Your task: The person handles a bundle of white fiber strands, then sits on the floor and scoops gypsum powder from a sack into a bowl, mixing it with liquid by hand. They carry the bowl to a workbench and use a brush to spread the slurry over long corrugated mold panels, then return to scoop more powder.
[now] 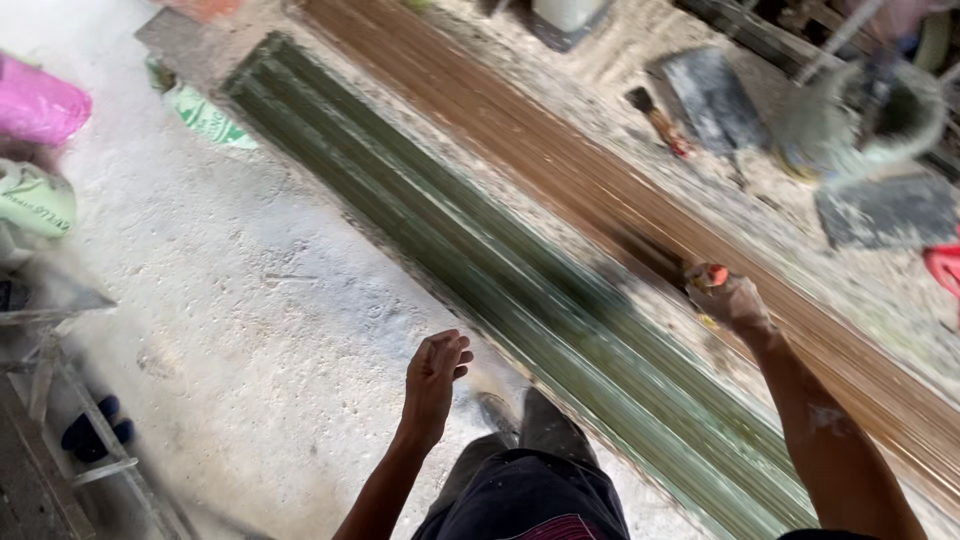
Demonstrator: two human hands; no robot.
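Observation:
My right hand (733, 300) reaches out over a long brown ribbed panel (560, 160) and is shut on a small orange-topped tool (708, 275), too blurred to identify. My left hand (435, 375) hangs in the air over the dusty concrete floor (250, 280), holding nothing, fingers loosely curled. A long green ribbed panel (470, 250) lies on the floor between my two hands, parallel to the brown one. My dark trousers and a shoe (497, 415) show at the bottom.
A pink bag (40, 100) and green printed sacks (205, 115) lie at the left. A metal frame (60, 400) stands at lower left. Beyond the brown panel are a brush (655, 120), grey slabs (885, 210) and a cement-caked bucket (860, 120).

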